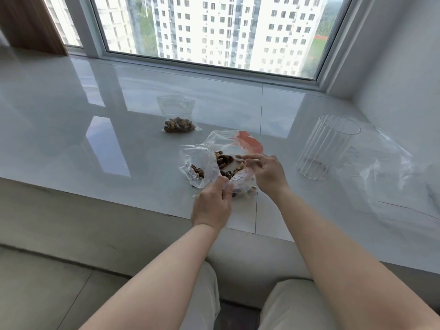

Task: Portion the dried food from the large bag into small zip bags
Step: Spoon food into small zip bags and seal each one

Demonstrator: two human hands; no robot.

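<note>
A large clear bag [234, 144] with a red patch lies open on the white sill, brown dried food [225, 161] inside it. Against its left side sits a small clear zip bag [196, 166] holding a little of the food. My left hand [213, 202] pinches plastic at the near edge where the two bags meet. My right hand [266, 171] grips a thin light stick-like handle [247, 160] whose tip reaches into the large bag's food. A filled small zip bag [177, 117] lies farther back.
A clear ribbed glass cylinder [327, 148] stands to the right on the glossy sill [95, 151]. Several empty clear bags [390, 177] lie beyond it, near the right wall. The window runs along the back. The sill's front edge drops off near my knees.
</note>
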